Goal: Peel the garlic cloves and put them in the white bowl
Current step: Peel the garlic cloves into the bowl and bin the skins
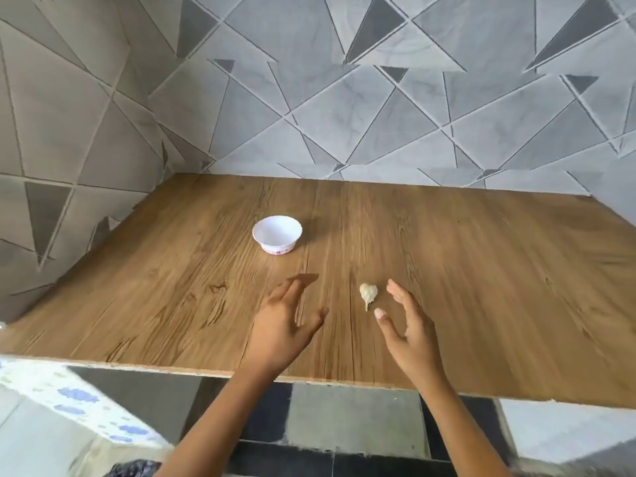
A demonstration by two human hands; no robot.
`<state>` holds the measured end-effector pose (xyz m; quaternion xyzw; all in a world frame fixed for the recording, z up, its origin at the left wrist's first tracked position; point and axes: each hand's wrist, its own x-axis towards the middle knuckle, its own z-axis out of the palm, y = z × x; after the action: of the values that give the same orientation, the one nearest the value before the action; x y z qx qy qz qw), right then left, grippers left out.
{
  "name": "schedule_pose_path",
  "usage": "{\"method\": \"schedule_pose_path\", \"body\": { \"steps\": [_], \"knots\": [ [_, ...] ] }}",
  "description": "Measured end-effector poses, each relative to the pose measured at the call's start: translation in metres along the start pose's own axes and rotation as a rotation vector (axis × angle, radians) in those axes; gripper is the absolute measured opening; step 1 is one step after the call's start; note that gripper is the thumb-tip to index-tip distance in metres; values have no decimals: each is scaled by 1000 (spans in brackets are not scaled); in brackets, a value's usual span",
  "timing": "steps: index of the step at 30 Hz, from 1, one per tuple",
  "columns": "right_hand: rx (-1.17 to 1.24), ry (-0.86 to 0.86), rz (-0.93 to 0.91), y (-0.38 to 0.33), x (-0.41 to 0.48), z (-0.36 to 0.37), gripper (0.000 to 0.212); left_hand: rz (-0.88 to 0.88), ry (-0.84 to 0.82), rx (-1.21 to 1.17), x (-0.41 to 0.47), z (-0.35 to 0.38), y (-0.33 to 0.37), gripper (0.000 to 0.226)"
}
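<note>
garlic (368,293) lies on the wooden table (481,277), toward the near edge, a bit right of centre. skin on, pale and papery, fat end away from the camera, thin stem tip pointing back toward the person. looks like a small cluster of cloves, can't tell how many.

right hand (409,327) is just beside the garlic on its right, palm facing left, fingers straight and held together, thumb spread wide. garlic sits at the mouth of the gap between thumb tip and fingertips, close to both, no clear contact. hand holds nothing. edges blurred.

left hand (280,323) is left of the garlic and apart from it, back of hand up, fingers straight and fanned a little, thumb out to the right. holds nothing. its shadow falls on the table just beyond the fingertips, so it is off the surface. blurred too.

white bowl (277,234) stands upright farther back on the table, left of the garlic and well apart from it, beyond the left hand. only its plain white inside shows, pink print round the base.

both forearms bare, coming in from the bottom edge. grey wall (344,98) with triangle-pattern tiles behind and left of the table. dark and grey floor (344,425) tiles below the near edge. white cloth (72,397) with blue print at lower left.
</note>
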<state>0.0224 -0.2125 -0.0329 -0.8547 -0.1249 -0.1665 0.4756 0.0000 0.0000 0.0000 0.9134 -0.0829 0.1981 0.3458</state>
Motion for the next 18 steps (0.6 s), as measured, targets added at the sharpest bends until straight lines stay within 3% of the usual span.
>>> {"method": "schedule_pose_path", "body": {
  "steps": [8,14,18],
  "knots": [
    [-149,-39,172,36,35,27,54,-32,-213,-157,53,50,-29,27],
    [-87,-140,316,50,50,37,50,1,-337,-185,89,96,-38,27],
    [-60,-144,311,52,59,41,41,37,-361,-226,100,103,-35,24]
  ]
}}
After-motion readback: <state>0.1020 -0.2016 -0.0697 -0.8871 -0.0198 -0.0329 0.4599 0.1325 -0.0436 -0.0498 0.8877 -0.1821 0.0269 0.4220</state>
